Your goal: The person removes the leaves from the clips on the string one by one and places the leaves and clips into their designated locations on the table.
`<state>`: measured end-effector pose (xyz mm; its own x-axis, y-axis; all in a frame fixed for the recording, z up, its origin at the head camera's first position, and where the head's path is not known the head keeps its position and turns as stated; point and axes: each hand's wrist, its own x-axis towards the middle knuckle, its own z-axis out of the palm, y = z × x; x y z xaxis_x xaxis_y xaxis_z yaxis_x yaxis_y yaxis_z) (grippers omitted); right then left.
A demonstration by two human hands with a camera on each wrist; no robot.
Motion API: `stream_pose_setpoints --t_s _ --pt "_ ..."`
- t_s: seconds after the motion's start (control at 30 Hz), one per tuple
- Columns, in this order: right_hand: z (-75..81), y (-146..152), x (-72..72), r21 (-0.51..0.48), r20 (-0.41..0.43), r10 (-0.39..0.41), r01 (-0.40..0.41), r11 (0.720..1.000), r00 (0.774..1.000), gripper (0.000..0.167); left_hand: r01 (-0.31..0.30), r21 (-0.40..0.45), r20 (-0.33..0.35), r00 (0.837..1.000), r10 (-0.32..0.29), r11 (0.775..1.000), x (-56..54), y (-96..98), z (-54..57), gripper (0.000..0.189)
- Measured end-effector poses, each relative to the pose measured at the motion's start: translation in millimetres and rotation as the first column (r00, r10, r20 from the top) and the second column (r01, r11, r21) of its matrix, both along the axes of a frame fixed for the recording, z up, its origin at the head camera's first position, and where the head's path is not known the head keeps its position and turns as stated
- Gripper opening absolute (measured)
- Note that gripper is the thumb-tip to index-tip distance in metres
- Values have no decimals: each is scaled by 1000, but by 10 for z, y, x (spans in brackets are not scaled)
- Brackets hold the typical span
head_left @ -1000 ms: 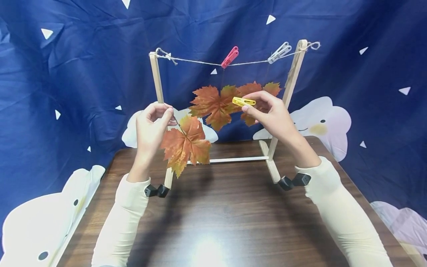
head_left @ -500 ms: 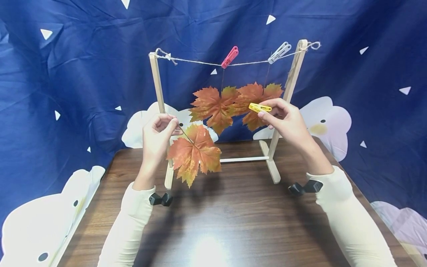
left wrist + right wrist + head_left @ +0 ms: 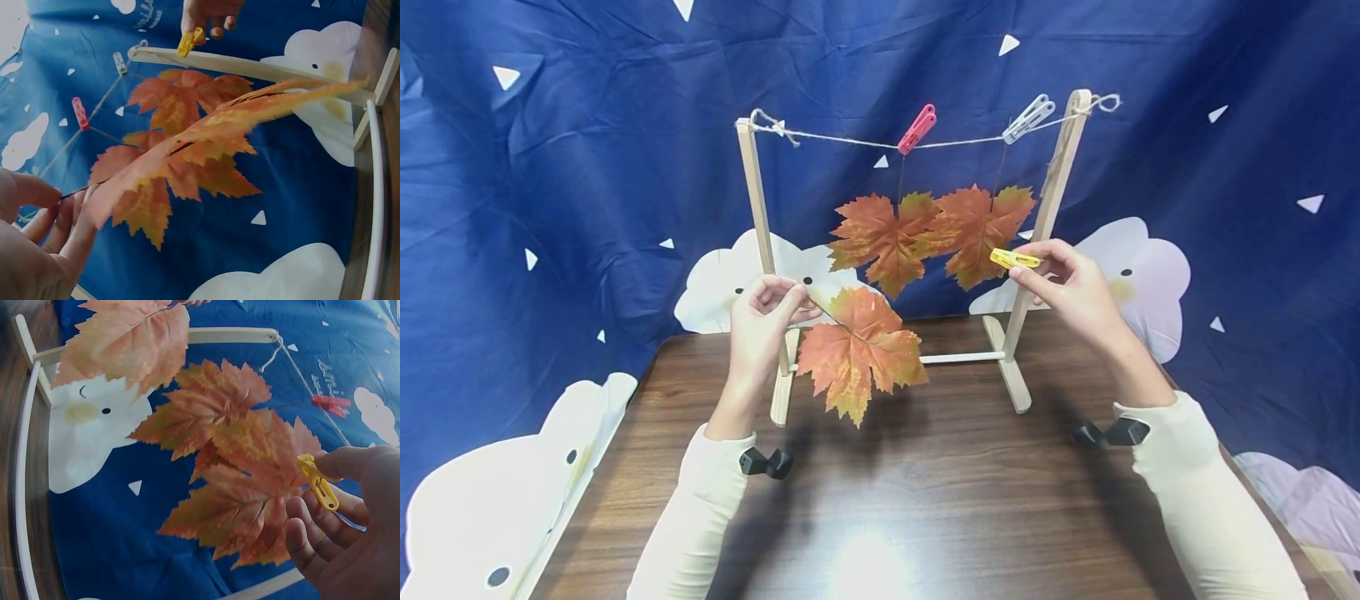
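Observation:
My left hand (image 3: 765,325) pinches the thin stem of an orange maple leaf (image 3: 863,354), which spreads out to the right of the fingers, in front of the frame. In my right hand (image 3: 1078,292), a yellow clothespin (image 3: 1015,259) is pinched between thumb and fingers, near the right post. Two similar leaves hang from the string (image 3: 842,138): one leaf (image 3: 883,242) under a pink clothespin (image 3: 917,129), the other leaf (image 3: 981,233) under a pale grey clothespin (image 3: 1028,119). In the right wrist view the yellow clothespin (image 3: 319,482) appears beside the fingertips, clipped to nothing.
A wooden frame with a left post (image 3: 756,187), a right post (image 3: 1060,175) and a white crossbar (image 3: 962,358) stands on the brown table (image 3: 925,483). Behind it hangs a blue cloth (image 3: 625,150) with white clouds and triangles.
My left hand has come down and to the right with its leaf. The right hand has moved right and slightly down with the yellow clothespin, uncovering more of the hanging leaf behind.

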<state>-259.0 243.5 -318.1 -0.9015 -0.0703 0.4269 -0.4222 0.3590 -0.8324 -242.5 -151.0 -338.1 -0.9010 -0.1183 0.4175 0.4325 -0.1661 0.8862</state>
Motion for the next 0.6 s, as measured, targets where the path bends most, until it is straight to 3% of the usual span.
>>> stream_pose_setpoints --t_s 0.3,0.6 --pt "-152 169 11 40 9 -53 53 998 999 31 30 95 -1 1000 -30 995 25 29 -214 15" --pt "-372 429 -35 130 -62 -112 119 984 992 33 55 112 45 997 -60 992 50 29 -393 11"
